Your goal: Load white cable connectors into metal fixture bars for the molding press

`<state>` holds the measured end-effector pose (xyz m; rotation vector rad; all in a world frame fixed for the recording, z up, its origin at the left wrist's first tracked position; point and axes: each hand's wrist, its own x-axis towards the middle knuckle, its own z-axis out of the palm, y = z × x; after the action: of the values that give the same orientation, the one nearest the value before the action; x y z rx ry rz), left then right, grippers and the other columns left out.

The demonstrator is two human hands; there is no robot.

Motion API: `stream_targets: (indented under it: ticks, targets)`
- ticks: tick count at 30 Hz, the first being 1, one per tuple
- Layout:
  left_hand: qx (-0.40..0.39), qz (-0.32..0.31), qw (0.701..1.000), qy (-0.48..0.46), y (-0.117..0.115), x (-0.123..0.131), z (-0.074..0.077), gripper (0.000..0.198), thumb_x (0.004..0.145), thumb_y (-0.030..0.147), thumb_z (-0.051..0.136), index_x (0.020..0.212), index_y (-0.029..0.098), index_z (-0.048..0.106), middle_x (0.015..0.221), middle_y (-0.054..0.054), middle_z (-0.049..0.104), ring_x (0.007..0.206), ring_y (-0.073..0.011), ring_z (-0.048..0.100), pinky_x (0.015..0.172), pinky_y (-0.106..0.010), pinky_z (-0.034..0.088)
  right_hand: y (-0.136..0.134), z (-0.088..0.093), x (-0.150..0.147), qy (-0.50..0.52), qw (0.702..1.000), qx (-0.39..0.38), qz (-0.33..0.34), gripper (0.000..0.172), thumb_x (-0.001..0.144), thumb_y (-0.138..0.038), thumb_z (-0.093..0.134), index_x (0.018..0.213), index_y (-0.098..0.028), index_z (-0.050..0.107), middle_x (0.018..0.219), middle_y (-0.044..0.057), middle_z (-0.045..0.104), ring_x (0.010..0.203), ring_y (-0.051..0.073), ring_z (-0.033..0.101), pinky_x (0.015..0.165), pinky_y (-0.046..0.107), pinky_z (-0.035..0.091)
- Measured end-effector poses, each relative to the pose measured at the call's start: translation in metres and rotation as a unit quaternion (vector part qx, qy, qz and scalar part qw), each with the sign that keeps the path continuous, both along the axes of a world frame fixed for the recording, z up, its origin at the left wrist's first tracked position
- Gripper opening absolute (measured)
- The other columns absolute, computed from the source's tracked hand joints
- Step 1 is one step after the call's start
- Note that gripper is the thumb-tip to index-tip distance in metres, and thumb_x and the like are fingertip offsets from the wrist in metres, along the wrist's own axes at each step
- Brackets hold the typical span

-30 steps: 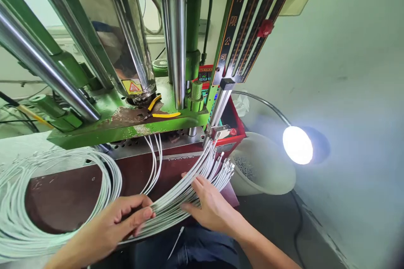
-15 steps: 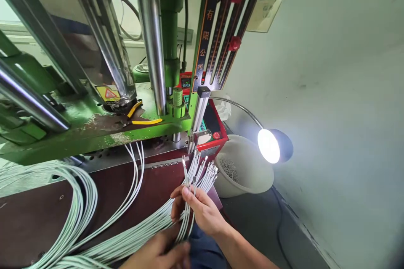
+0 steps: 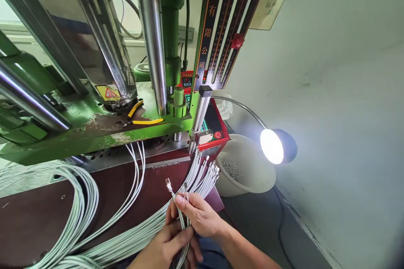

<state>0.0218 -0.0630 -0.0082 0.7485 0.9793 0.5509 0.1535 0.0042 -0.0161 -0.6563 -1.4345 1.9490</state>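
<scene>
Several white cables [image 3: 182,217] with bare metal connectors are pinched between the thumb and fingers of my right hand [image 3: 202,215], just below their tips. One connector [image 3: 168,184] points up and left, apart from the others. Lower down, my left hand [image 3: 168,239] is closed around the same cables, its thumb across them. Behind my hands a large bundle of white cables [image 3: 142,233] runs over the dark red table [image 3: 120,185], its connector ends fanned out at the right edge.
The green press [image 3: 104,138] stands behind, with yellow-handled pliers [image 3: 147,122] on its bed. Other cables [image 3: 139,176] come from under it. To the right are a red control box [image 3: 217,134], a white tub [image 3: 252,176] holding small scraps, and a lit lamp [image 3: 272,146].
My left hand has risen to the cables below my right hand and closed on them. The held connectors have moved down and left, one tilting away from the rest.
</scene>
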Motion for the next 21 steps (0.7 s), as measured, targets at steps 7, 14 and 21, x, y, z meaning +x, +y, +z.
stream_targets:
  ticks: [7, 14, 21]
  targets:
    - [-0.01, 0.05, 0.996, -0.067, -0.005, 0.02, -0.028, 0.044, 0.077, 0.061, 0.063, 0.082, 0.017, 0.064, 0.044, 0.004, 0.051, 0.033, -0.0066, 0.033, 0.036, -0.021, 0.018, 0.02, 0.005, 0.01, 0.076, 0.982, -0.104, -0.14, 0.043, 0.087, -0.046, 0.062, 0.118, -0.018, 0.054, 0.095, 0.007, 0.068, 0.074, 0.016, 0.066, 0.066, 0.03, 0.052]
    - [-0.019, 0.142, 0.98, -0.14, 0.012, 0.04, -0.025, 0.045, 0.073, 0.058, 0.066, 0.063, 0.015, 0.061, 0.046, -0.001, 0.055, 0.034, -0.0088, 0.044, 0.037, -0.022, 0.028, 0.026, 0.019, 0.019, -0.095, 0.994, 0.042, 0.019, 0.036, 0.093, -0.045, 0.053, 0.095, -0.011, 0.068, 0.086, 0.008, 0.071, 0.078, 0.016, 0.067, 0.073, 0.03, 0.053]
    - [-0.013, 0.181, 0.972, -0.149, 0.024, 0.039, -0.013, 0.041, 0.075, 0.05, 0.068, 0.059, 0.013, 0.062, 0.049, -0.002, 0.055, 0.041, -0.0098, 0.046, 0.043, -0.023, 0.032, 0.034, 0.033, 0.03, -0.246, 0.94, 0.233, 0.047, 0.034, 0.096, -0.029, 0.045, 0.124, -0.021, 0.063, 0.111, 0.007, 0.07, 0.1, 0.018, 0.067, 0.088, 0.031, 0.052]
